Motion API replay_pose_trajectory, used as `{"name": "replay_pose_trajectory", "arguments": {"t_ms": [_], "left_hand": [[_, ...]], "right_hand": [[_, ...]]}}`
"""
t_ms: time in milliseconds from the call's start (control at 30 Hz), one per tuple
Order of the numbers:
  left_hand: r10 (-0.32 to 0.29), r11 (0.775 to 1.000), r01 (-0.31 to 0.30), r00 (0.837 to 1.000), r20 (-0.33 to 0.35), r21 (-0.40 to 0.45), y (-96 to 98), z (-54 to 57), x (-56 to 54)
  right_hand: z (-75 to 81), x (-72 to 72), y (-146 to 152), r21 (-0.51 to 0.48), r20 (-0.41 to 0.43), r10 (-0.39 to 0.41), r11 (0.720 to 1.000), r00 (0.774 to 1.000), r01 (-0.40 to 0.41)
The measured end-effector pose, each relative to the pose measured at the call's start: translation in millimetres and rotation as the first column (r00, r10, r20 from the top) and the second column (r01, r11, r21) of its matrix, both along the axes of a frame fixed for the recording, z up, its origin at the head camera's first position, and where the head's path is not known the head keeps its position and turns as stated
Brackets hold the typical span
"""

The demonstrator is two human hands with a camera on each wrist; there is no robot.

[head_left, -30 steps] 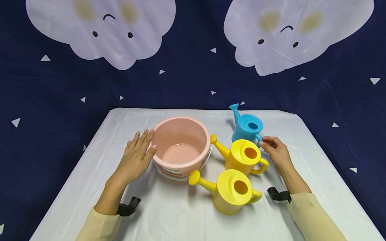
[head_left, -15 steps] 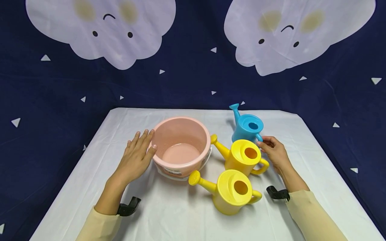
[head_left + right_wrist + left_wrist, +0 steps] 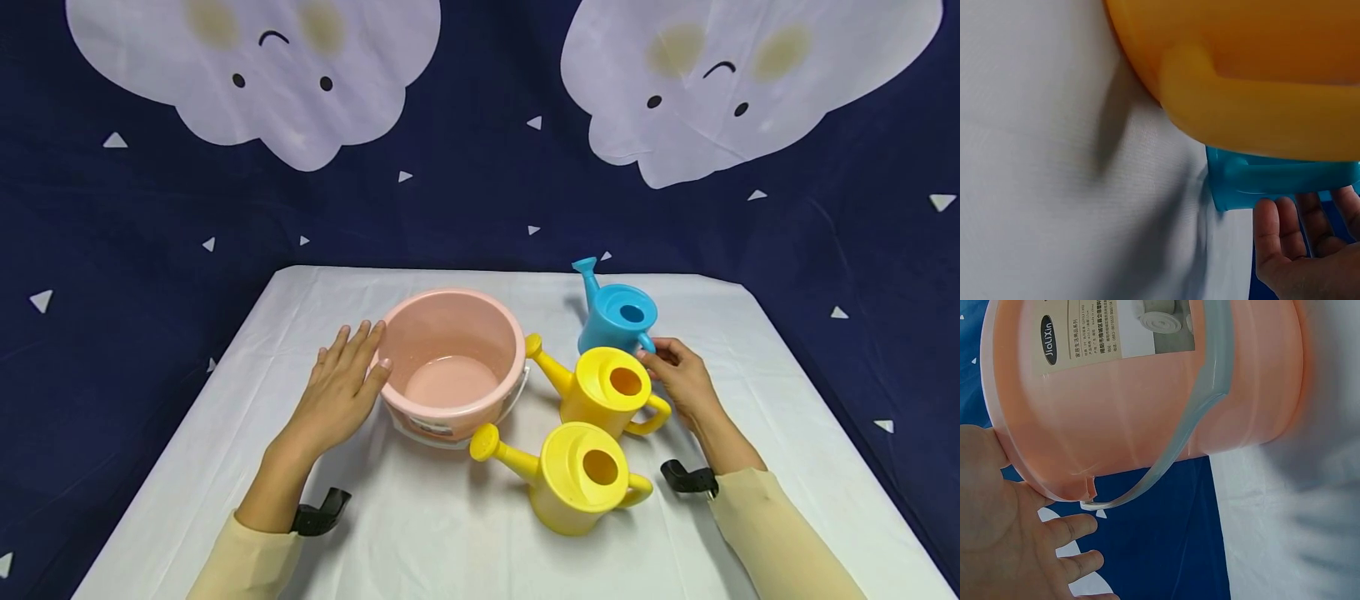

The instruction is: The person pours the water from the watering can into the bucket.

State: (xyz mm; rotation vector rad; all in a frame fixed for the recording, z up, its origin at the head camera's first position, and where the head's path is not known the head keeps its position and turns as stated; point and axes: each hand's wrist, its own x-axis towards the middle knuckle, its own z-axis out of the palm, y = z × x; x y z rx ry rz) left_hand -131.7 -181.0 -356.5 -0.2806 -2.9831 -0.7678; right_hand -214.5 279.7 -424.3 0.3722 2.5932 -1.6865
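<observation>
A pink bucket (image 3: 450, 400) with a light bail handle stands mid-table. Against its left rim rests my left hand (image 3: 333, 396), fingers straight and spread; the left wrist view shows the palm by the rim of the bucket (image 3: 1104, 425). My right hand (image 3: 690, 387) pinches the handle of a small blue watering can (image 3: 600, 329) at the back right. From the right wrist, the fingers (image 3: 1266, 225) reach up to the blue handle (image 3: 1297, 177). Two yellow watering cans stand in front of it, a rear one (image 3: 585, 408) and a nearer one (image 3: 562, 508), spouts toward the bucket.
A white cloth (image 3: 420, 533) covers the table. Behind it hangs a dark blue backdrop (image 3: 480, 200) with clouds and small white triangles. The rear yellow can's handle (image 3: 1260, 119) looms close to the right wrist camera. Black camera mounts sit on both wrists.
My right hand has shifted slightly left, its thumb and fingers closer around the blue handle. The left hand, bucket and watering cans stay in place; the head view has tilted very slightly.
</observation>
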Motion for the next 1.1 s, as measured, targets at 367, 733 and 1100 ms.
{"name": "replay_pose_trajectory", "arguments": {"t_ms": [367,733,1100], "left_hand": [[-0.001,1.0,0.001,1.0,0.001,-0.002,-0.2,-0.8,-0.6],[0.0,1.0,0.0,1.0,0.005,-0.001,-0.2,-1.4,-0.1],[0.002,1.0,-0.002,1.0,0.003,-0.002,0.0,-1.8,0.0]], "right_hand": [[-0.3,-4.2,0.3,0.006,0.027,0.011,1.0,1.0,-0.011],[-3.0,-6.5,0.6,-0.013,0.037,-0.014,1.0,0.999,0.014],[-7.2,-3.0,-1.9,-0.025,-0.01,-0.018,1.0,1.0,0.018]]}}
